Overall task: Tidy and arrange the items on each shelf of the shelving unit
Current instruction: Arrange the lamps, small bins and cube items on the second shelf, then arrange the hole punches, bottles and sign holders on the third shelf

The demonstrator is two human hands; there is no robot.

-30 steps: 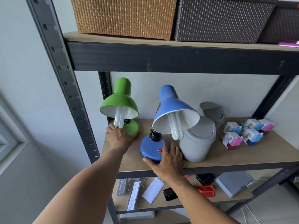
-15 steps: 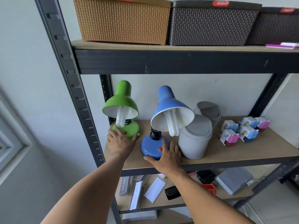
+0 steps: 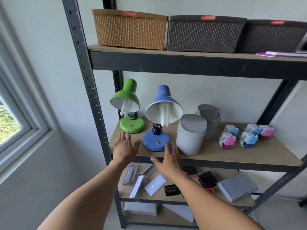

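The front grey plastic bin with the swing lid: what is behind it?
Behind the front grey plastic bin stands a second grey swing-lid bin, its top and right side showing. Its lower left part is covered.

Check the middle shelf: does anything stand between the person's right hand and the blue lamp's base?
Nothing visible does. The right hand is open at the shelf's front edge, fingertips right at the blue lamp's base; the grey bin stands beside it.
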